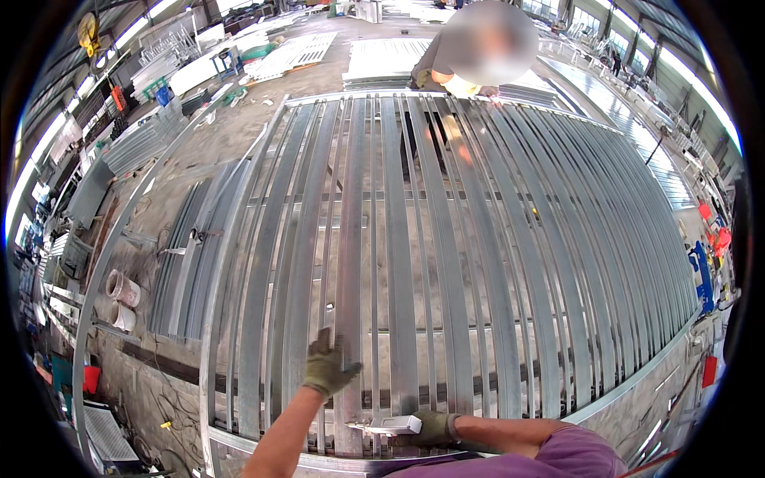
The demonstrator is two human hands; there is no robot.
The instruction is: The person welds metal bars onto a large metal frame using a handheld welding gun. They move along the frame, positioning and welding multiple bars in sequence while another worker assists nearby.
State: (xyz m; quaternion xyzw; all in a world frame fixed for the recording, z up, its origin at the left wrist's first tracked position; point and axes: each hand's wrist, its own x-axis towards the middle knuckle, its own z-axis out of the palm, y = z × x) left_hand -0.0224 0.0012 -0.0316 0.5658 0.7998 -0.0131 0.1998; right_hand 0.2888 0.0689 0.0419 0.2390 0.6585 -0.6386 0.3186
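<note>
A large metal frame (209, 334) with many long grey slats (402, 319) lies in front of me. My left hand (329, 366), in an olive work glove, rests on the slats left of centre with its fingers apart, holding nothing. Near the frame's close edge, my right hand (437, 430), also gloved, is closed around a light grey block-shaped tool (395, 425). The tool's thin tip points left, over a slat below my left hand. Most of my right fingers are hidden behind the tool. A small shiny bit (330, 307) sits just beyond my left fingers.
Across the frame, a co-worker (430, 68) leans over its far edge, with a bright glow at their hands. Grey metal profiles (187, 263) lie stacked at left, beside whitish buckets (123, 288). A long curved-looking rail (103, 279) stands farther left. Cables (163, 366) trail on the floor.
</note>
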